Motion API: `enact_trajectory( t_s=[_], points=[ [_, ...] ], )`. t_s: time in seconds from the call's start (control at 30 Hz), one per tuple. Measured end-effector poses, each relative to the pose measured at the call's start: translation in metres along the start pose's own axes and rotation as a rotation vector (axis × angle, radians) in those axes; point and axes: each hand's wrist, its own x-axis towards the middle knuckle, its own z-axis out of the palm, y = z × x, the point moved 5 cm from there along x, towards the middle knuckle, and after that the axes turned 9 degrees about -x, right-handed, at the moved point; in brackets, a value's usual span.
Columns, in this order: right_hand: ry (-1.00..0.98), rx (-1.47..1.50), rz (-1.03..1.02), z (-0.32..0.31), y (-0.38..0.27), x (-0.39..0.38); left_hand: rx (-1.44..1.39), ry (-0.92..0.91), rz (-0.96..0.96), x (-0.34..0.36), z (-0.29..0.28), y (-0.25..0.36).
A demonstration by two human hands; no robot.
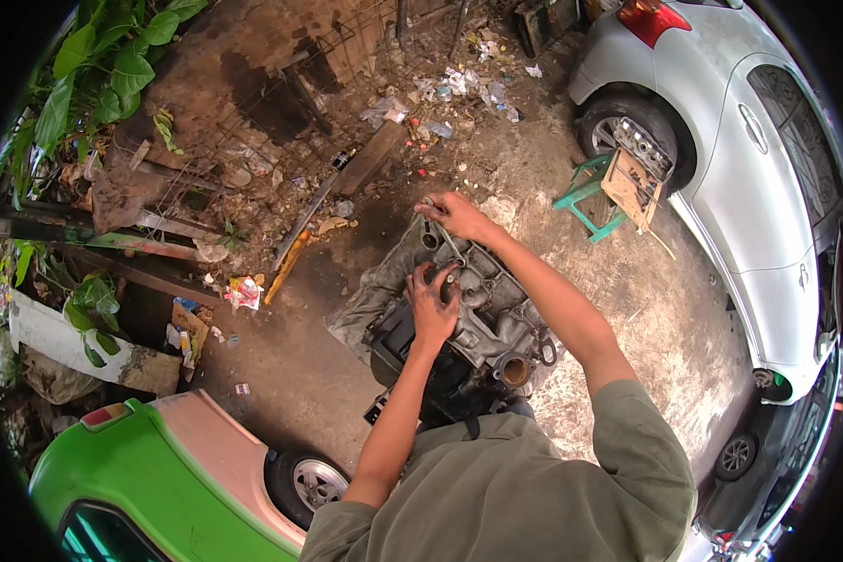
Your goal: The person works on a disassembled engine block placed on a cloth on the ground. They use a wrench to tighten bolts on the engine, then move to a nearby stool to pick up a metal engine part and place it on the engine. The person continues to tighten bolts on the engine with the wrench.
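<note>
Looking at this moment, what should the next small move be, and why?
Probably a short, gentle swing of the wrench with the right hand: that hand grips one end, and the other lies over the engine close to the left hand. Gentle, because whether it sits on a fastener can't be made out.

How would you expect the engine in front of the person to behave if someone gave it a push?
The engine would probably feel heavy and resist shifting, being a bulky mass of metal. It may be slippery, since the left hand on it is smudged dark, perhaps with grease. Rolling seems unlikely, given its blocky, uneven outline.
</note>
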Motion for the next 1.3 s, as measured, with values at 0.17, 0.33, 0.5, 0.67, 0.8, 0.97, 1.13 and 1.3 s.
enact_trajectory(
  t_s=[0.17,0.33,0.5,0.67,0.8,0.97,1.13,1.3],
  points=[
    [0.009,-0.043,-0.032,0.001,0.0,0.002,0.036,0.015,0.005,0.0,0.0,0.001],
    [0.052,0.097,-0.033,0.005,0.009,0.004,0.014,-0.015,-0.022,0.0,0.002,-0.003],
    [-0.015,0.04,0.092,0.003,0.02,0.003,0.023,-0.038,-0.044,0.0,0.004,-0.004],
    [0.041,0.11,0.037,0.017,0.024,0.006,0.025,-0.049,-0.058,0.0,0.004,-0.005],
    [0.141,0.154,0.089,0.018,0.04,0.003,0.055,-0.031,-0.047,0.0,0.003,-0.004],
    [0.44,0.219,0.121,-0.016,0.048,-0.044,0.028,-0.048,-0.04,0.0,0.004,-0.005],
    [0.478,0.133,0.434,-0.033,0.053,-0.151,0.006,-0.042,-0.031,0.001,0.006,-0.005],
    [0.432,0.2,0.367,0.008,0.018,-0.216,-0.027,-0.066,-0.025,0.004,0.007,-0.008]
  ],
)
